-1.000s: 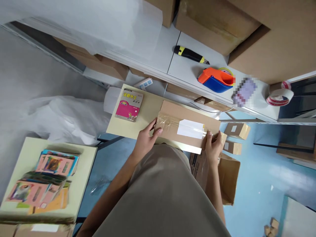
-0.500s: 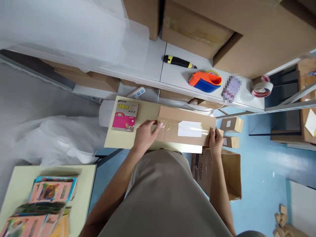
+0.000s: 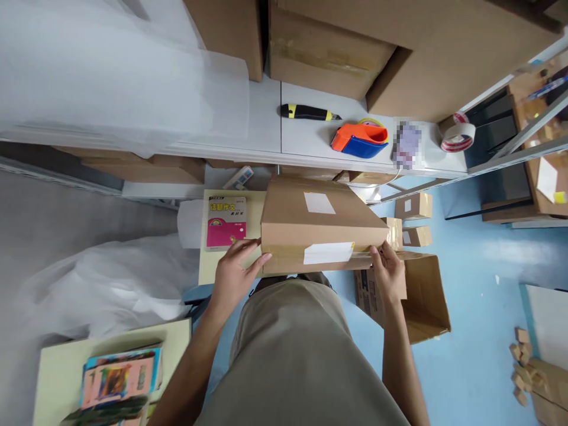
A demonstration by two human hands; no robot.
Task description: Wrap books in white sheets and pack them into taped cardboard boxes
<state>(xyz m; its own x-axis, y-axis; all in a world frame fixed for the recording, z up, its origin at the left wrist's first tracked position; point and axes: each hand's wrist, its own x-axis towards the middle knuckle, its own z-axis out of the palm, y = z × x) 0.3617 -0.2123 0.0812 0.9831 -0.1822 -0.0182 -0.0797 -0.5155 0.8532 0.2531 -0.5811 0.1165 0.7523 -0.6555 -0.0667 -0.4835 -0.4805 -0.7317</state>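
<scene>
A taped brown cardboard box [image 3: 284,213] is held between my two hands over the cream table [image 3: 207,270]. It is tilted so that two faces show, each with a white label; clear tape runs along the nearer one. My left hand [image 3: 233,272] grips the box's left end, thumb on the near face. At the right end, my right hand [image 3: 388,269] pinches the near corner, its other fingers partly hidden. Left of the box lies a book [image 3: 226,222] with a yellow and pink cover, close to my left fingertips.
On the white shelf lie a black-and-yellow cutter [image 3: 308,112], an orange-and-blue tape dispenser [image 3: 360,139], a blurred-out phone [image 3: 406,145] and a tape roll [image 3: 458,136]. An open carton [image 3: 426,296] stands on the floor at right. Stacked books [image 3: 119,378] sit on a lower-left table.
The box has been tilted, so a second labelled face now shows above the taped one. Both hands have shifted slightly lower in view, still holding its ends. The camera view has shifted too.
</scene>
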